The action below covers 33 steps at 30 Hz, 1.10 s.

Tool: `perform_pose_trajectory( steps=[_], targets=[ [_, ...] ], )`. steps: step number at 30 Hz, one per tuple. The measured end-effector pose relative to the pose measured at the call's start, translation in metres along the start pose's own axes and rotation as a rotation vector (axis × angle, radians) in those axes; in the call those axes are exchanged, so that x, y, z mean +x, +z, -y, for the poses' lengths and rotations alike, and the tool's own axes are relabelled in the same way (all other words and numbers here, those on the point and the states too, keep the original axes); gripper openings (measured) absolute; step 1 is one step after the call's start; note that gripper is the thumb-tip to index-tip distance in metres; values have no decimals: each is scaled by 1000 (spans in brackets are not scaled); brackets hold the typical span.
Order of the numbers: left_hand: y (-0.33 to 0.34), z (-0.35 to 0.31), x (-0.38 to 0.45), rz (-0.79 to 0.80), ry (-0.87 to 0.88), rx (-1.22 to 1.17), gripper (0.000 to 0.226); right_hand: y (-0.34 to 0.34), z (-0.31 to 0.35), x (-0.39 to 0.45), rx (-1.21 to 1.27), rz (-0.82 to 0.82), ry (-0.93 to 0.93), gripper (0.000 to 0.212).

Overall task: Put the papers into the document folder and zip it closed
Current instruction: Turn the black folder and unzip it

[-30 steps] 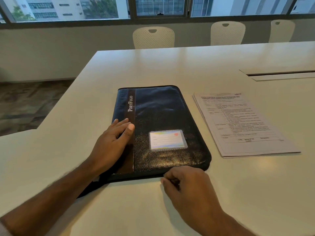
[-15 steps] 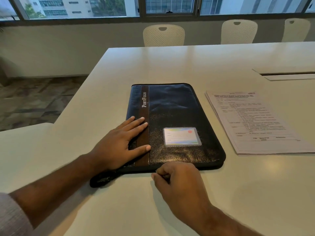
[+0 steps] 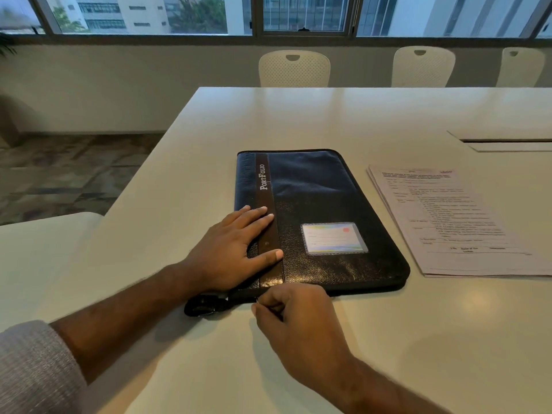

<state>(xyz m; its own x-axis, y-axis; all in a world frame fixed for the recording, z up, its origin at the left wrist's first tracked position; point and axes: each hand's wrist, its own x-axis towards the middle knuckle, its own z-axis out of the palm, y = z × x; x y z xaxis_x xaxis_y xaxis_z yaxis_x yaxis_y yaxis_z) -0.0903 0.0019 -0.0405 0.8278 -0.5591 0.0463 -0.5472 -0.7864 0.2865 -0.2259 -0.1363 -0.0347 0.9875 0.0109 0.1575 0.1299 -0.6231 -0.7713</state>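
The right hand (image 3: 294,316) is curled in a narrow pinch at the near edge of the folder (image 3: 316,216), apparently on the zip pull, though the pull itself is hidden under the fingers, so what it holds cannot be told for sure. The left hand (image 3: 236,249) lies flat and spread on the folder's left side, beside the brown strip marked Portfolio, holding nothing and pressing down. The folder lies closed on the white tabletop (image 3: 298,115), with a dark strap (image 3: 203,306) sticking out at its near left corner. The papers (image 3: 454,222) lie in a stack just to its right, not yet inside. The step looks like opening the zip; it should go best with the flat hand pinning the cover firmly while the pinch draws evenly along the edge, slowing at the rounded corner so the teeth do not snag
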Motion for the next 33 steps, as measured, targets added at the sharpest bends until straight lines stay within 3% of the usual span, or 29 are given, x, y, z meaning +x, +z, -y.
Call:
perform_pose_trajectory(
  steps=[10, 18, 26, 33],
  targets=[
    [0, -3, 6, 20, -55, -74, 87, 2, 2, 0, 46, -8, -4, 16],
    [-6, 16, -6, 105, 87, -81, 84, -5, -2, -2, -133, 52, 23, 15],
    [-6, 12, -6, 61, 77, -58, 77, -1, 0, -1, 61, 21, 25, 13],
    [-4, 11, -6, 95, 71, -79, 75, 22, 21, 1, -14, 122, -131, 18]
  ],
)
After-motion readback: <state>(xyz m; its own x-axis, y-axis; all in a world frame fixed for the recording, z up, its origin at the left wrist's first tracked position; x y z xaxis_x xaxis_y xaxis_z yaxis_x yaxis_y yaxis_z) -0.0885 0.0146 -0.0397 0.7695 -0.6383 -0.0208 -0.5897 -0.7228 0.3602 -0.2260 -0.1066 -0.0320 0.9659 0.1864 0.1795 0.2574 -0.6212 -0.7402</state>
